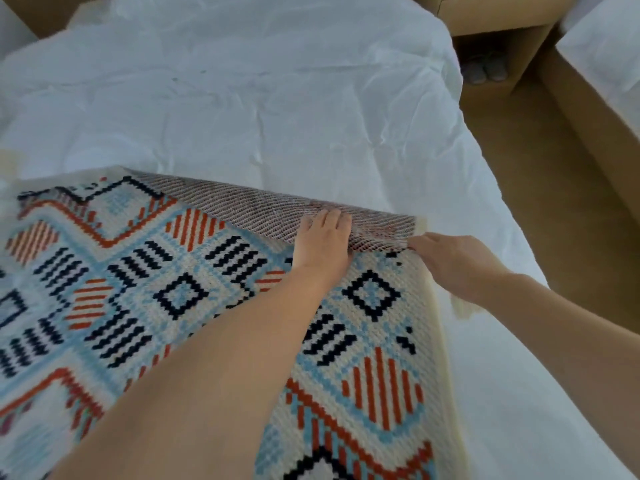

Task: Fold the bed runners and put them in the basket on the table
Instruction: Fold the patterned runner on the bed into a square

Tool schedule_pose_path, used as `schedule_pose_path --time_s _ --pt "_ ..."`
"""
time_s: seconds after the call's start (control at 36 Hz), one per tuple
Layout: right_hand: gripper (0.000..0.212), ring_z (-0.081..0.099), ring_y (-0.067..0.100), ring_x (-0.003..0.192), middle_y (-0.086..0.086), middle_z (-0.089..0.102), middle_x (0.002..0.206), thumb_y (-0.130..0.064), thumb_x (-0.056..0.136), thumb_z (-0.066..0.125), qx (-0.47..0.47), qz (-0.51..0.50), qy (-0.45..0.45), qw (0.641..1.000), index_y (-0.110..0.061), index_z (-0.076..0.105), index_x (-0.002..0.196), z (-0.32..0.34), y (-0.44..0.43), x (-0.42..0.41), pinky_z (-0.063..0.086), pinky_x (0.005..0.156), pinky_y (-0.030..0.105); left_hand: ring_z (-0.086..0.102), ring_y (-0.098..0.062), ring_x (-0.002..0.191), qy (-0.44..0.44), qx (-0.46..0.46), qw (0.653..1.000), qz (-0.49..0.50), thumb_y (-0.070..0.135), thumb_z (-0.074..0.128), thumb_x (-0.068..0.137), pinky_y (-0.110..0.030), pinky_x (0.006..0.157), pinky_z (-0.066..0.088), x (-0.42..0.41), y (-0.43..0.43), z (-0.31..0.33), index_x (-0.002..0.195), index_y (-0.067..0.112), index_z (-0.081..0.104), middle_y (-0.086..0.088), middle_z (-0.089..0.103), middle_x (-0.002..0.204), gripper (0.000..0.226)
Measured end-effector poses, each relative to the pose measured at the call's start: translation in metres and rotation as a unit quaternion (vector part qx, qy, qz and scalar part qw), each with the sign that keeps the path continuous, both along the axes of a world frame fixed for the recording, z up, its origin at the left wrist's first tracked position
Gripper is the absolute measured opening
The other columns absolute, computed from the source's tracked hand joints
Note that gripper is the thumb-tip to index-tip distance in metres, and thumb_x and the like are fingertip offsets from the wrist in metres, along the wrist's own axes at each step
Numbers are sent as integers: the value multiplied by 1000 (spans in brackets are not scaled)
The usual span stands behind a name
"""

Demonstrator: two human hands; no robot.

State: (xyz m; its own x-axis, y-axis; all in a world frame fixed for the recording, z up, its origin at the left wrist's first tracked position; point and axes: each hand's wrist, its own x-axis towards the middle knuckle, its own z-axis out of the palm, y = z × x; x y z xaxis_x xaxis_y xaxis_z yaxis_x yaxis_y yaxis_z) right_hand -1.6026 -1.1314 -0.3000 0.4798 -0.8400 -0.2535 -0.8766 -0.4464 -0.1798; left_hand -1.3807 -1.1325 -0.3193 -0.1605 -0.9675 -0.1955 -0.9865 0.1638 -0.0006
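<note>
The right hand point(453, 263) has the near corner of the bed runner point(194, 282) pinched between fingertips and thumb, right where the far edge is turned back to show its brownish ribbed underside. The left hand point(322, 240) lies across that same turned edge a little further along. Its fingers are laid over the backing, but the thumb is hidden, so I cannot tell whether it grips the flap or only presses on it. The runner is spread on the white bed point(311, 116), patterned side up, and runs off to the left and toward the person. No basket or table is in view from here. It looks like a thick woven cloth, soft enough to bend but with some body, since the flap holds a rounded roll rather than a sharp crease. I'd guess it is fairly heavy for its size and not slippery, so it should stay put on the sheet. The best hold seems to be the two corners of the short end, hands apart, so the edge stays straight for the fold. A pair of slippers point(485, 71) sits on the floor beyond the bed.
</note>
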Motion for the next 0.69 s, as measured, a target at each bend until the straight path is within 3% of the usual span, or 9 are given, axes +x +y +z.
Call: schedule_pose_path --time_s 0.08,0.14,0.19,0.28,0.36,0.44,0.53,0.69 --pt "31 57 24 88 1 60 110 -19 100 34 9 -18 -3 1000 -22 51 125 11 16 -7 46 75 32 58 -24 104 -16 0 1000 -3 7 49 89 -39 106 33 -2 13 6 123 19 51 -2 62 120 36" --pt "29 57 29 91 7 59 108 -16 100 35 -2 -5 3 1000 -18 54 123 12 26 -12 42 71 34 60 -25 92 -4 13 1000 3 2 46 89 -34 78 42 5 26 7 120 19 51 -1 62 113 35" --pt "27 57 31 90 9 59 105 -15 100 36 1 2 9 1000 -16 56 119 15 36 -16 42 70 34 59 -25 85 1 10 1000 7 0 45 90 -33 63 36 16 43 7 111 18 53 -2 62 105 29" --pt "27 58 30 88 9 59 104 -15 99 35 4 -6 18 1000 -16 56 117 20 51 -23 40 68 33 57 -25 85 -21 20 1000 2 1 44 91 -31 67 34 33 69 6 99 17 55 -1 62 96 22" --pt "25 58 28 87 5 60 100 -19 98 36 21 -3 21 1000 -17 58 109 26 65 -25 39 67 31 55 -23 83 -2 45 999 5 7 44 93 -33 63 41 45 95 2 89 19 54 -1 61 95 16" --pt "22 58 20 85 -5 55 86 -25 99 37 48 29 31 998 -18 57 95 35 85 -21 45 69 31 56 -22 90 18 75 997 13 10 42 96 -35 61 44 44 121 3 97 20 56 1 58 99 17" --pt "18 59 19 85 -6 52 85 -24 100 41 33 64 51 996 -21 58 96 32 107 -17 48 74 34 57 -23 92 18 81 997 5 9 42 95 -34 60 41 42 150 6 98 19 57 1 53 94 18" --pt "16 52 19 75 -6 49 84 -18 98 44 18 78 90 993 -19 60 97 11 161 -24 30 66 28 56 -25 85 36 129 991 -9 5 43 93 -36 58 40 37 207 -1 97 15 56 -2 52 91 17"
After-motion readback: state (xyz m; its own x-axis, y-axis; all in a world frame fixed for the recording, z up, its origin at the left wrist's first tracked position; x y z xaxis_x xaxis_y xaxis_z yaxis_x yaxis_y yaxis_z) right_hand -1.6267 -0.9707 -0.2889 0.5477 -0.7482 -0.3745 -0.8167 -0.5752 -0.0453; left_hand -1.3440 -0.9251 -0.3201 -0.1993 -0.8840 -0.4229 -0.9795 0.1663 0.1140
